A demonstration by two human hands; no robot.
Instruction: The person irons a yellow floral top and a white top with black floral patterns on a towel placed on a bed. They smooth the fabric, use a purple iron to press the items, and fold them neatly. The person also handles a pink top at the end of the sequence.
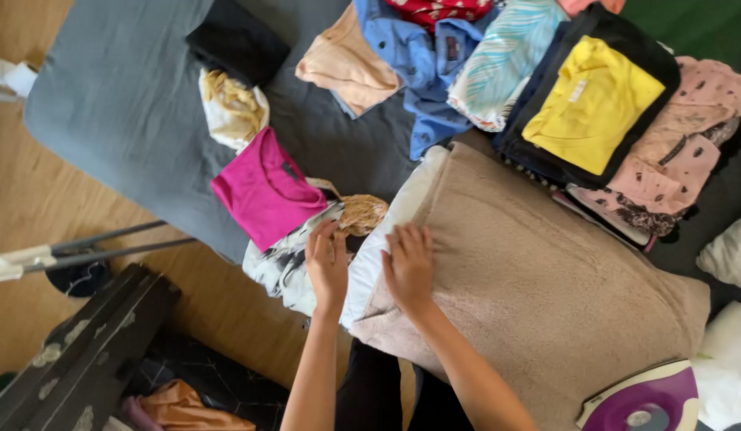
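A grey mattress (123, 96) lay on a wooden floor (27, 199), seen from above, and it served as the surface for a spread of clothes. Nearest the person, a beige fleece blanket (546, 279) covered a white pad (386, 239), taking up much of the near side.

The left hand (326, 263) rested flat with fingers together on a black-and-white patterned garment (287, 267) at the mattress edge, its grip loose and clamped on nothing. The right hand (409, 267) lay palm down, fingers slightly apart, on the near edge of the fleece blanket just beside the white pad, likewise gripping nothing.

Just beyond the patterned garment sat a folded magenta top (263, 191), then a white-and-yellow printed piece (231, 108) and a black folded item (239, 40). Further off lay a peach garment (346, 64), a blue shirt (418, 72), a turquoise striped cloth (502, 56), a yellow top (590, 104) on a dark garment, and a pink patterned piece (690, 136).

A purple-and-white iron (646, 399) stood at the near right corner. Metal rods (91, 251) and a dark wooden piece (91, 351) lay on the floor to the left.
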